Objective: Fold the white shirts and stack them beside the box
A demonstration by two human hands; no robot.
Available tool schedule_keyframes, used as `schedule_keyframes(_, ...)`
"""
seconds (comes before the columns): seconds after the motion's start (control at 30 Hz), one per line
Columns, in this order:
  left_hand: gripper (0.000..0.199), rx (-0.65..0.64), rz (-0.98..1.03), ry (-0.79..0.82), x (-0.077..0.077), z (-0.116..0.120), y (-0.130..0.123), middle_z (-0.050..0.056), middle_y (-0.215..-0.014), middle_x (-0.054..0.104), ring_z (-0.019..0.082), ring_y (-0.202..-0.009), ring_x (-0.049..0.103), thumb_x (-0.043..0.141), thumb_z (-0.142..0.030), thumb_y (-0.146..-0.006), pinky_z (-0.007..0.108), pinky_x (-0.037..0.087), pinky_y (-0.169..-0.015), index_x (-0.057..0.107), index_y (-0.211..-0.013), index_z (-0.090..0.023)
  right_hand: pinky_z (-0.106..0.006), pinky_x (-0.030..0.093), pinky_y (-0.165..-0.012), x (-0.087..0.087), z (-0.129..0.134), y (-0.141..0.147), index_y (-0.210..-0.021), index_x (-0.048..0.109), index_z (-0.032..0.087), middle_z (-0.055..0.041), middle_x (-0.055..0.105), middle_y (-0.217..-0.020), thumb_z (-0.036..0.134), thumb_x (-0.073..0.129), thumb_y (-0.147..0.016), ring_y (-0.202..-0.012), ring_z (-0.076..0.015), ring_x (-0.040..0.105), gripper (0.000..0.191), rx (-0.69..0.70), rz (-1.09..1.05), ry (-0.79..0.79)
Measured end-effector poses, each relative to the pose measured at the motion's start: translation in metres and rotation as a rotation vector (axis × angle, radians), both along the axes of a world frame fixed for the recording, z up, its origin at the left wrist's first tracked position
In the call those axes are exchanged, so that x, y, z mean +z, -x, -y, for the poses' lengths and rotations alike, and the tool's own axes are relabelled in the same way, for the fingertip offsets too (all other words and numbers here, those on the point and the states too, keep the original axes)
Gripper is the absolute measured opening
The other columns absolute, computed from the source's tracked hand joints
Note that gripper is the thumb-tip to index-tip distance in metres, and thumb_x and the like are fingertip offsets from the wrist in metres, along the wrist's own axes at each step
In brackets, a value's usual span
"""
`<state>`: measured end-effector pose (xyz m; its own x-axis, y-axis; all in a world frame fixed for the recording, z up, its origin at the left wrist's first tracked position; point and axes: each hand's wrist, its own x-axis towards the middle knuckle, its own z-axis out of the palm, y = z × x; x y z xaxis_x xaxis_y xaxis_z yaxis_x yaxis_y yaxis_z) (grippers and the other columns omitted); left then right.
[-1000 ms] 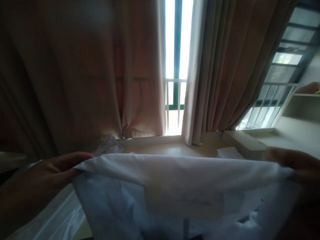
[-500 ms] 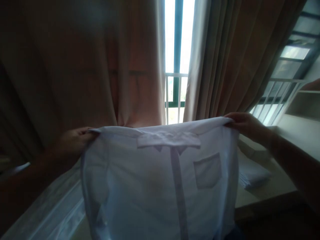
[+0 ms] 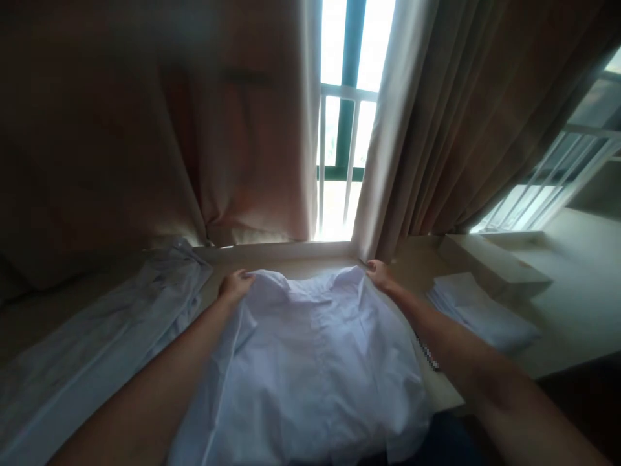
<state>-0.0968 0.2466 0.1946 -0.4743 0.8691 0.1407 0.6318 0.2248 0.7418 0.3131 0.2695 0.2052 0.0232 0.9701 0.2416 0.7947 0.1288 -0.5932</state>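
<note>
A white shirt (image 3: 310, 356) is stretched between my two hands, low over the pale surface, its lower part hanging toward my body. My left hand (image 3: 235, 285) is closed on the shirt's far left corner, at the shoulder. At the far right corner, my right hand (image 3: 378, 273) pinches the fabric. The shirt's far edge sags a little between the hands, and loose folds run down its middle.
White garments (image 3: 111, 323) lie in a long heap at the left. A folded white stack (image 3: 480, 314) rests at the right, near a pale box-like ledge (image 3: 499, 262). Brown curtains (image 3: 262, 142) hang behind, parted at a bright window (image 3: 339, 129).
My hands have lowered the shirt and moved away from me and closer together. The view has tilted down, so the surface and the garments at the left show more.
</note>
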Motion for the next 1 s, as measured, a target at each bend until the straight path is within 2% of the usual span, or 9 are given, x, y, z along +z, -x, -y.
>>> schedule_keyframes(0.1, 0.048, -0.071, 0.040, 0.056, -0.052, 0.036, -0.020, 0.016, -0.120, 0.063, 0.021, -0.104, 0.062, 0.061, -0.026, -0.077, 0.026, 0.047, -0.084, 0.055, -0.120, -0.005, -0.032, 0.047, -0.083, -0.057, 0.075, 0.000, -0.110, 0.065, 0.016, -0.0091, 0.067, -0.102, 0.014, 0.059, -0.077, -0.079, -0.0171, 0.062, 0.034, 0.077, -0.006, 0.022)
schedule_keyframes(0.2, 0.044, -0.266, 0.051, 0.090, -0.096, 0.104, -0.039, 0.011, -0.120, 0.064, 0.020, -0.102, 0.064, 0.056, -0.032, -0.081, 0.027, 0.049, -0.086, 0.057, -0.120, -0.012, -0.041, 0.045, -0.089, -0.113, 0.173, -0.009, -0.111, 0.063, 0.022, -0.0089, 0.063, -0.106, 0.022, 0.057, -0.082, -0.098, -0.0250, 0.058, 0.029, 0.196, -0.068, -0.069)
schedule_keyframes(0.3, 0.040, -0.436, -0.025, 0.088, -0.126, 0.184, -0.057, 0.006, -0.119, 0.064, 0.022, -0.109, 0.061, 0.053, -0.038, -0.083, 0.034, 0.048, -0.094, 0.058, -0.119, -0.021, -0.044, 0.044, -0.090, -0.156, 0.255, -0.023, -0.113, 0.062, 0.028, -0.0091, 0.060, -0.108, 0.032, 0.057, -0.086, -0.102, -0.0279, 0.055, 0.028, 0.221, 0.024, -0.089)
schedule_keyframes(0.4, 0.040, -0.409, -0.124, 0.015, -0.143, 0.251, -0.068, 0.006, -0.128, 0.058, 0.023, -0.121, 0.052, 0.051, -0.039, -0.085, 0.040, 0.040, -0.106, 0.056, -0.121, -0.022, -0.048, 0.041, -0.094, -0.177, 0.293, -0.038, -0.126, 0.054, 0.026, -0.0125, 0.055, -0.123, 0.044, 0.059, -0.084, -0.112, -0.0322, 0.050, 0.046, 0.116, 0.268, -0.121)
schedule_keyframes(0.47, 0.043, -0.300, -0.183, -0.032, -0.152, 0.286, -0.069, 0.008, -0.133, 0.053, 0.024, -0.126, 0.048, 0.052, -0.039, -0.084, 0.042, 0.037, -0.109, 0.054, -0.123, -0.021, -0.049, 0.041, -0.094, -0.180, 0.298, -0.047, -0.128, 0.052, 0.022, -0.0152, 0.052, -0.127, 0.049, 0.062, -0.080, -0.115, -0.0347, 0.048, 0.056, 0.029, 0.372, -0.129)
schedule_keyframes(0.63, 0.046, -0.073, -0.242, -0.088, -0.182, 0.346, -0.066, 0.011, -0.131, 0.052, 0.026, -0.124, 0.048, 0.049, -0.043, -0.085, 0.044, 0.039, -0.107, 0.050, -0.123, -0.018, -0.038, 0.044, -0.089, -0.164, 0.295, -0.060, -0.097, 0.069, 0.027, -0.0076, 0.065, -0.111, 0.028, 0.053, -0.085, -0.103, -0.0263, 0.058, 0.020, 0.157, 0.312, 0.039)
schedule_keyframes(0.73, 0.047, -0.012, -0.261, -0.100, -0.199, 0.367, -0.064, 0.013, -0.119, 0.056, 0.028, -0.117, 0.051, 0.049, -0.044, -0.084, 0.046, 0.040, -0.104, 0.052, -0.119, -0.014, -0.034, 0.047, -0.081, -0.149, 0.290, -0.070, -0.088, 0.072, 0.025, -0.0062, 0.070, -0.096, 0.034, 0.051, -0.086, -0.091, -0.0234, 0.063, 0.023, 0.125, 0.039, 0.160)
schedule_keyframes(0.83, 0.053, 0.055, -0.212, -0.077, -0.211, 0.374, -0.062, 0.015, -0.111, 0.056, 0.031, -0.109, 0.055, 0.051, -0.046, -0.081, 0.049, 0.045, -0.098, 0.050, -0.118, -0.010, -0.032, 0.049, -0.068, -0.132, 0.269, -0.093, -0.087, 0.071, 0.020, -0.0054, 0.070, -0.080, 0.046, 0.062, -0.076, -0.074, -0.0221, 0.064, 0.030, -0.117, -0.341, 0.242)
schedule_keyframes(1.0, 0.060, 0.125, 0.019, -0.059, -0.218, 0.361, -0.059, 0.011, -0.104, 0.057, 0.027, -0.096, 0.061, 0.059, -0.049, -0.073, 0.044, 0.052, -0.087, 0.047, -0.119, -0.012, -0.030, 0.051, -0.058, -0.101, 0.213, -0.162, -0.092, 0.063, 0.017, -0.0025, 0.067, -0.073, 0.042, 0.072, -0.060, -0.063, -0.0180, 0.062, 0.041, -0.426, -0.936, 0.109)
